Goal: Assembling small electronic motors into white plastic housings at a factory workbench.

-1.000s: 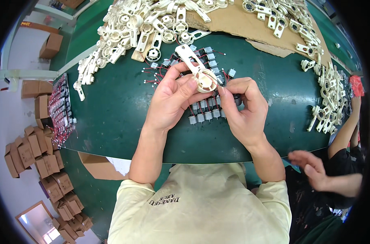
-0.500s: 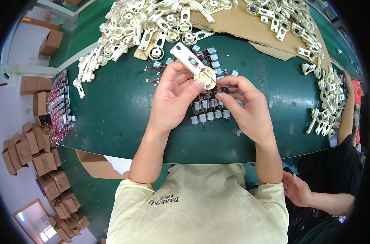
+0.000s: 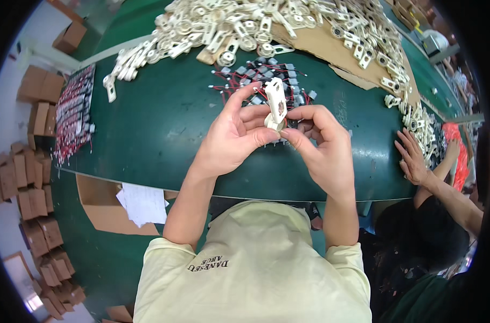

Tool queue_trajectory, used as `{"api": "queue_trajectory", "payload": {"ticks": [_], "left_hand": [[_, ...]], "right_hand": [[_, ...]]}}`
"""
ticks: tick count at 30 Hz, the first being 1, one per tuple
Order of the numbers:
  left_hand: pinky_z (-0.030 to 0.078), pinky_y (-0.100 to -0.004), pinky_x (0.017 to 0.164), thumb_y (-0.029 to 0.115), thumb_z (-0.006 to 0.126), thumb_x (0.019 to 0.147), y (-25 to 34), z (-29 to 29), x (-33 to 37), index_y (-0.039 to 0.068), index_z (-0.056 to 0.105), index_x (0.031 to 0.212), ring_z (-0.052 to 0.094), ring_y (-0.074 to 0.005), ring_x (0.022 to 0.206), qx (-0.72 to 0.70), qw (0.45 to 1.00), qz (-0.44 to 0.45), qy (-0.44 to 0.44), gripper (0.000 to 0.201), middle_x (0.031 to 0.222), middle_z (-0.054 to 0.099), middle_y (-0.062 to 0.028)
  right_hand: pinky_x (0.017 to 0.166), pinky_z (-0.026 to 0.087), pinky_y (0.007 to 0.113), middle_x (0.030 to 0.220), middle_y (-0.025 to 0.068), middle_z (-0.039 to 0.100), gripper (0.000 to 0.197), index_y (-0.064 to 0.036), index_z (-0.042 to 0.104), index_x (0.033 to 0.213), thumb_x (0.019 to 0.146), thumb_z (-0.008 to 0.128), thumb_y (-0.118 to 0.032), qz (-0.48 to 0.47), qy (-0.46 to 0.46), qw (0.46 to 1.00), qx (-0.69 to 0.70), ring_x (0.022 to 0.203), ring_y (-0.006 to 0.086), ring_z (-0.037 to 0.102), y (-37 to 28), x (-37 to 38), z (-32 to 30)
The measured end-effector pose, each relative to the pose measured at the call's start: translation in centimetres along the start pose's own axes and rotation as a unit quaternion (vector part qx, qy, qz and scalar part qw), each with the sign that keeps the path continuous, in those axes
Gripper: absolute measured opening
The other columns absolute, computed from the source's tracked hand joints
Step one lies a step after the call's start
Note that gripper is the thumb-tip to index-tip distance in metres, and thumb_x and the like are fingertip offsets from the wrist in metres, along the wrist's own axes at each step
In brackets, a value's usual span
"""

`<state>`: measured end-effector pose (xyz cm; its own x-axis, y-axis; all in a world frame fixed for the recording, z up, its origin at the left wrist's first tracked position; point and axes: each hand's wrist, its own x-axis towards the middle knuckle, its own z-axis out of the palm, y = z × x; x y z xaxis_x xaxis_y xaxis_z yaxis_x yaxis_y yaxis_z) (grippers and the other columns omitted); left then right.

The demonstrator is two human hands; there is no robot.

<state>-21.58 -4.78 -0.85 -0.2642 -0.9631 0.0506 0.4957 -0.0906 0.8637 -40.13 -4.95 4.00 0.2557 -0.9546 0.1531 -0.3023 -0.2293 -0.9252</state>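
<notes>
Between my two hands stands a cream-white plastic housing [image 3: 276, 99], a flat slotted arm with a round end, tilted up on edge. My left hand [image 3: 223, 140] pinches its round end, thumb in front and fingers behind. My right hand [image 3: 327, 153] closes on the same end from the other side, its thumb tip almost meeting the left thumb. Whatever lies inside the round end is hidden by the fingers. Just beyond the hands, small grey motors [image 3: 292, 82] with red and black wires lie in rows on the green table [image 3: 158, 129]; my hands cover some of them.
A large heap of similar white housings [image 3: 218, 24] fills the far side, partly on a cardboard sheet [image 3: 315, 48]. More wired motors [image 3: 75, 113] lie at the table's left end. At the right, another person's hand [image 3: 413, 159] rests on the table edge. An open carton [image 3: 102, 207] stands below.
The housing has turned from lying face-up to standing on edge, and both hands have come closer together around it. The other person's hand has risen onto the table. The view has shifted.
</notes>
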Motion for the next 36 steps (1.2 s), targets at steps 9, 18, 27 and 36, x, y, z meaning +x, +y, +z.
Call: {"api": "queue_trajectory", "payload": {"ticks": [9, 18, 27, 36], "left_hand": [[0.054, -0.0317, 0.092, -0.003, 0.069, 0.087, -0.3, -1.2, -6.0, 0.000, 0.042, 0.129, 0.061, -0.0188, 0.109, -0.001, 0.995, 0.065, 0.073, 0.050, 0.120, 0.059, -0.0143], [0.053, -0.0284, 0.090, 0.000, 0.063, 0.093, -1.4, -0.6, -7.9, -0.005, 0.055, 0.122, 0.064, -0.0143, 0.102, -0.005, 0.993, 0.077, 0.088, 0.031, 0.108, 0.066, -0.0089], [0.050, -0.0306, 0.096, 0.001, 0.057, 0.097, -2.0, -1.0, -9.1, -0.004, 0.054, 0.124, 0.060, -0.0146, 0.110, 0.001, 0.993, 0.054, 0.106, 0.027, 0.117, 0.063, -0.0073], [0.053, -0.0299, 0.087, 0.003, 0.054, 0.098, -1.9, -0.8, -9.3, -0.002, 0.052, 0.122, 0.061, -0.0107, 0.099, 0.004, 0.992, 0.063, 0.106, 0.024, 0.108, 0.063, -0.0065]], "right_hand": [[0.073, 0.051, 0.020, 0.097, 0.0041, 0.059, 0.025, 0.0053, 0.060, 0.112, 0.088, 0.065, 0.008, 0.022, -0.011, 0.991, 0.131, 0.082, 0.0079, 0.059, -0.1, -2.9, 5.0], [0.071, 0.048, 0.020, 0.095, 0.0022, 0.060, 0.024, 0.0025, 0.057, 0.111, 0.089, 0.066, 0.006, -0.002, -0.014, 0.992, 0.127, 0.080, 0.0060, 0.057, 0.5, -4.0, 6.1], [0.071, 0.049, 0.023, 0.107, 0.0053, 0.060, 0.027, 0.0017, 0.058, 0.113, 0.088, 0.067, 0.004, -0.001, -0.077, 0.995, 0.059, 0.084, 0.0082, 0.056, 0.4, -4.6, 6.5], [0.075, 0.048, 0.021, 0.106, 0.0068, 0.062, 0.025, 0.0046, 0.053, 0.117, 0.093, 0.061, 0.003, 0.077, -0.112, 0.978, 0.155, 0.083, 0.0073, 0.058, 0.4, -4.0, 6.5]]}}
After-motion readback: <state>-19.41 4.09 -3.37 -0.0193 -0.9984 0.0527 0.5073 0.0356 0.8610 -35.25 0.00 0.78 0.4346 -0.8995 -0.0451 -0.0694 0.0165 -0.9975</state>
